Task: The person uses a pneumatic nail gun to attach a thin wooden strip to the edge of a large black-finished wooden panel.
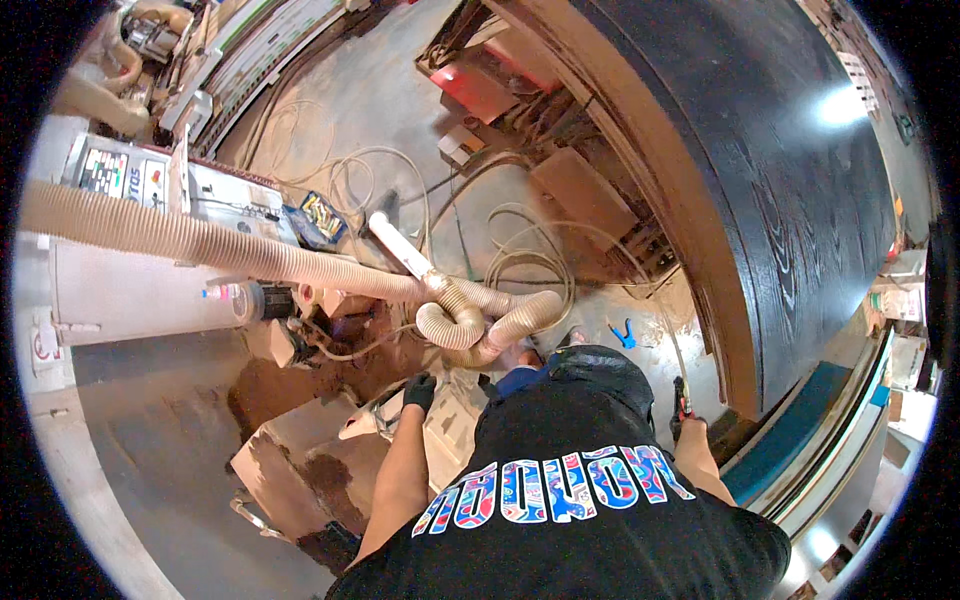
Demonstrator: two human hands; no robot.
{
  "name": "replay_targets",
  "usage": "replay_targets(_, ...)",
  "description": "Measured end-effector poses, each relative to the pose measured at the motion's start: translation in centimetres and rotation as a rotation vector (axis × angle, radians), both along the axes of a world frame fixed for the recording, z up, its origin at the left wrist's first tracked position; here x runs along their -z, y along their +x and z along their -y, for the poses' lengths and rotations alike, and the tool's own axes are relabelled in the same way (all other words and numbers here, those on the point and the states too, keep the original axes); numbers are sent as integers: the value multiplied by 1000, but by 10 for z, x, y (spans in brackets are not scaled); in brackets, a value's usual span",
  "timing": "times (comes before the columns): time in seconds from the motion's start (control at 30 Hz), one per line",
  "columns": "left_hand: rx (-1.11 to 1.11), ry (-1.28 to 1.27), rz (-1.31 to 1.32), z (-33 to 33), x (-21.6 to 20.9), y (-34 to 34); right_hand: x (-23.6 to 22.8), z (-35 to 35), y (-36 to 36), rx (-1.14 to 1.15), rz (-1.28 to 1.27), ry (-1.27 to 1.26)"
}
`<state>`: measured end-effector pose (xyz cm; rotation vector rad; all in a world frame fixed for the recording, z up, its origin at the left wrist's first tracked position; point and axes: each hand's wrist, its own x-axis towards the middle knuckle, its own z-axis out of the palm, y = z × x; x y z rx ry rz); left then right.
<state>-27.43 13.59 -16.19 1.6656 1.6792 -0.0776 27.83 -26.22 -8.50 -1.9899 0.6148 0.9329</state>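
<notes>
My right hand point(690, 430), in a dark glove, is low at my right side. It is closed around an air blow gun point(684, 400), black with a red part, with a thin hose point(672, 340) running up from it. At my left side hangs my left hand point(418, 392) in a black glove. It is beside a dusty, pale box-like machine part point(380, 420), and whether the two touch is unclear. The dark glove hides how its fingers are held. Between my hands are a black shirt with coloured lettering and my feet below it.
A ribbed dust hose point(240, 245) crosses from the left and coils ahead of me. A large dark wood-grain panel point(800, 200) lies on a stack at the right. A blue-handled tool point(624, 334) is on the floor. At the left stands a white machine cabinet point(130, 290); loose hoses point(520, 250) lie ahead.
</notes>
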Motion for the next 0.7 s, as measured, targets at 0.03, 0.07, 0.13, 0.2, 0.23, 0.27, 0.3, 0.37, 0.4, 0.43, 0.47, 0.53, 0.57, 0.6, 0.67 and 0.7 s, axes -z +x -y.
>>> replay_targets(0.03, -6, -5, 9, 3, -13, -3, -3, -11, 0, -43, 16, -12)
replay_targets(0.07, -137, -141, 70, -1, -31, 0, -4, -21, 1, -80, 33, -26)
replay_targets(0.13, -254, -273, 102, 11, -32, -26, -14, -44, 0, -186, 50, -47)
replay_targets(0.2, 38, -190, -64, 40, 2, -75, -28, -69, 0, -310, 54, -69)
replay_targets(0.23, 182, -172, -126, 48, 15, -88, -35, -77, 0, -367, 69, -85)
replay_targets(0.27, 215, -162, -124, 50, 21, -93, -41, -85, -3, -413, 85, -100)
replay_targets(0.3, 212, -157, -102, 50, 29, -96, -48, -92, -8, -455, 99, -108)
replay_targets(0.37, -106, -64, 106, 66, 48, -122, -64, -110, -13, -566, 108, -132)
replay_targets(0.4, -215, -22, 174, 74, 60, -136, -71, -119, -16, -630, 105, -135)
replay_targets(0.43, -192, -34, 99, 67, 64, -129, -76, -124, -19, -675, 126, -149)
replay_targets(0.47, -140, -48, 15, 59, 62, -120, -82, -128, -23, -720, 141, -163)
replay_targets(0.53, -36, -44, -112, 48, 55, -113, -97, -137, -31, -813, 166, -182)
replay_targets(0.57, 41, -26, -174, 46, 54, -114, -105, -140, -34, -856, 176, -187)
replay_targets(0.6, 143, -8, -239, 41, 53, -114, -113, -143, -38, -896, 189, -190)
replay_targets(0.67, 433, -43, -433, 34, 56, -128, -126, -151, -43, -984, 211, -178)
replay_targets(0.7, 607, -94, -559, 31, 61, -141, -130, -155, -45, -1031, 218, -161)
